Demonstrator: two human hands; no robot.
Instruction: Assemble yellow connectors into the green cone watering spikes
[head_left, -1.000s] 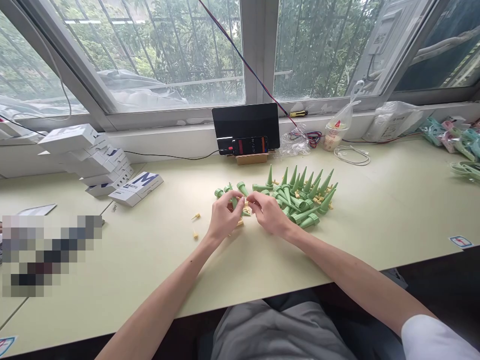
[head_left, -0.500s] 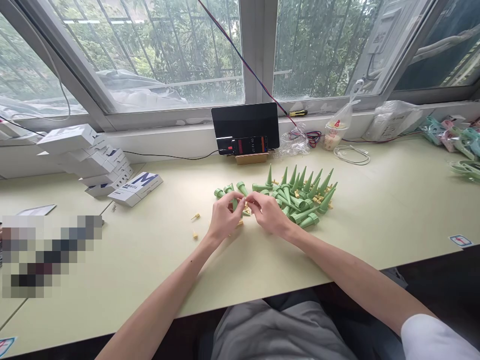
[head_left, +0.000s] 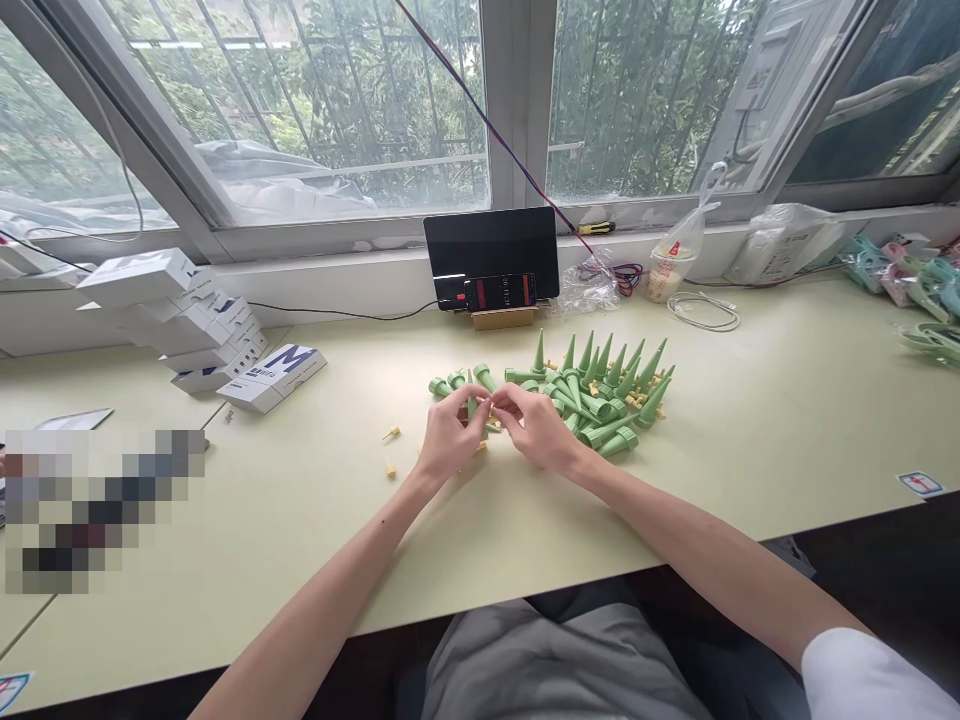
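Observation:
My left hand [head_left: 451, 428] and my right hand [head_left: 536, 425] meet fingertip to fingertip over the table, both closed in a pinch. What they grip is small and hidden by the fingers. A green cone-shaped spike [head_left: 471, 378] shows upright at my left hand; whether the fingers hold it I cannot tell. Behind that hand lie more green spikes with ribbed caps [head_left: 438, 386]. Close to my right hand is a big pile of green spikes [head_left: 598, 406], several upright, with small yellow pieces [head_left: 637, 398] among them. Two loose yellow pieces [head_left: 392, 433] lie left of my left hand.
A phone [head_left: 501, 291] leans against a black tablet [head_left: 491, 250] on a cardboard stand at the back. White boxes [head_left: 187, 320] are stacked at the left. Along the window sit a bagged cup [head_left: 670, 265], a white cable [head_left: 703, 312] and plastic-wrapped items [head_left: 900, 270].
Both hands stay almost in place, still pinched together. At my left hand a green spike's tip now shows upright above the index finger.

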